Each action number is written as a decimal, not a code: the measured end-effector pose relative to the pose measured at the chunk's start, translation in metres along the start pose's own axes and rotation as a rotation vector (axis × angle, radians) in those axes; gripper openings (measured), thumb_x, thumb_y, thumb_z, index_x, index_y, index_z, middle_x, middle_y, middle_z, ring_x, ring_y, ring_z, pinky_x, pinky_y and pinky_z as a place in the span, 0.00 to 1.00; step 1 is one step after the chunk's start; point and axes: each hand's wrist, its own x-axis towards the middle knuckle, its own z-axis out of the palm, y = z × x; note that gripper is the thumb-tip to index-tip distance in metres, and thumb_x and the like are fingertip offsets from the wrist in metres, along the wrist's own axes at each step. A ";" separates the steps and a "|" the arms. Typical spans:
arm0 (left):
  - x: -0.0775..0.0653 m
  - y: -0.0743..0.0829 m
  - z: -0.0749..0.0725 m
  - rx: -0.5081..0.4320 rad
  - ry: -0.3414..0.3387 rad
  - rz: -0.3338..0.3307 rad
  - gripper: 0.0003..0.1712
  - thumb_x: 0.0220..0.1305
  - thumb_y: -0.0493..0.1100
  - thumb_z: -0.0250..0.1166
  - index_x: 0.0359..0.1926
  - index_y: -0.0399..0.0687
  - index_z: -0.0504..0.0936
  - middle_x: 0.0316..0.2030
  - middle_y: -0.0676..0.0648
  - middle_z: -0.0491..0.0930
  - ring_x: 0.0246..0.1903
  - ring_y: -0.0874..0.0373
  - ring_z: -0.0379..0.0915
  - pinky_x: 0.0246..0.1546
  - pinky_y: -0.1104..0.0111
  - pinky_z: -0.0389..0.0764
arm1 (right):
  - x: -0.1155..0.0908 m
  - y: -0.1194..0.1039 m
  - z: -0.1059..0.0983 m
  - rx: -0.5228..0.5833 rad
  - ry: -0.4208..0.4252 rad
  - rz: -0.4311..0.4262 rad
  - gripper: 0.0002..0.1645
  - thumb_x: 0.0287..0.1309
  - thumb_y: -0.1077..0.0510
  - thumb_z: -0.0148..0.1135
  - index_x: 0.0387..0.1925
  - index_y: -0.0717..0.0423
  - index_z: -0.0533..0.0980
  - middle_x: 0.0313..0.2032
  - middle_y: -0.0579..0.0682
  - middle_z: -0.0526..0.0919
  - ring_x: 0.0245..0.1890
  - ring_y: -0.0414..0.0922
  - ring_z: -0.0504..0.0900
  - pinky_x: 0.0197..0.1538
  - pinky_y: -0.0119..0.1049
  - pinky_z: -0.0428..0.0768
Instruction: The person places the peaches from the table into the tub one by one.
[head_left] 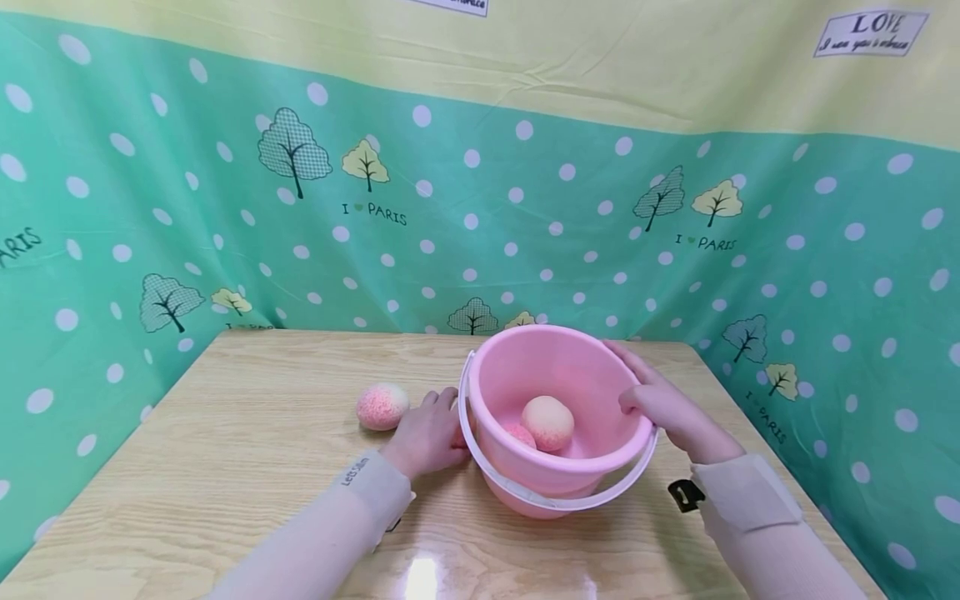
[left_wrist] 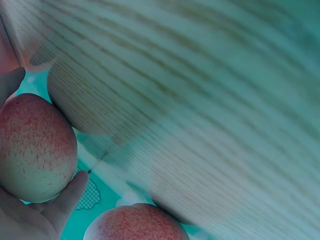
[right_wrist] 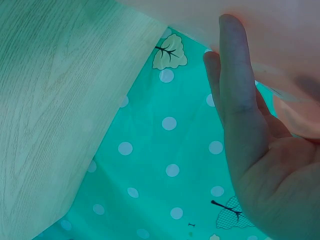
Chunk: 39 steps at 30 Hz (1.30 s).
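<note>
At the table (head_left: 247,433) backed by green cloth (head_left: 450,271), a ball (left_wrist: 37,147) gripped by the left hand (head_left: 426,437) beside the bucket (head_left: 555,358), nearer the right edge, is best held lightly while the rim (head_left: 588,463) is pinched by the right hand (head_left: 671,414).

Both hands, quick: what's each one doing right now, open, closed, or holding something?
Left hand: closed, holding a peach.
Right hand: closed, holding the pink bucket by one side.
</note>
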 end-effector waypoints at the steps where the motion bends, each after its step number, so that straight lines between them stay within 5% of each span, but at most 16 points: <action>1: 0.000 0.000 0.000 0.005 -0.001 0.002 0.39 0.52 0.60 0.72 0.63 0.52 0.75 0.54 0.43 0.75 0.46 0.49 0.71 0.32 0.56 0.82 | 0.000 0.000 0.000 0.001 0.000 -0.001 0.55 0.48 0.70 0.46 0.79 0.46 0.43 0.72 0.66 0.51 0.38 0.52 0.82 0.32 0.39 0.82; 19: 0.001 -0.003 0.000 -0.012 0.009 -0.009 0.36 0.49 0.57 0.75 0.59 0.52 0.77 0.52 0.43 0.76 0.43 0.49 0.74 0.33 0.55 0.82 | -0.001 -0.002 -0.001 -0.005 0.008 0.006 0.55 0.48 0.70 0.46 0.79 0.46 0.44 0.72 0.66 0.52 0.35 0.52 0.83 0.32 0.40 0.82; 30: -0.003 -0.004 -0.006 -0.061 0.047 0.011 0.28 0.47 0.59 0.75 0.45 0.51 0.78 0.48 0.43 0.78 0.40 0.50 0.75 0.33 0.56 0.82 | -0.001 -0.003 0.002 0.000 0.006 0.010 0.56 0.48 0.70 0.47 0.79 0.45 0.43 0.72 0.67 0.51 0.32 0.50 0.83 0.31 0.39 0.81; 39: -0.007 -0.001 -0.015 -0.108 0.068 0.014 0.34 0.46 0.62 0.73 0.50 0.49 0.79 0.45 0.44 0.79 0.39 0.50 0.77 0.36 0.55 0.82 | -0.001 -0.003 0.002 0.005 0.008 0.002 0.56 0.47 0.70 0.46 0.79 0.46 0.43 0.71 0.68 0.53 0.30 0.50 0.82 0.30 0.38 0.81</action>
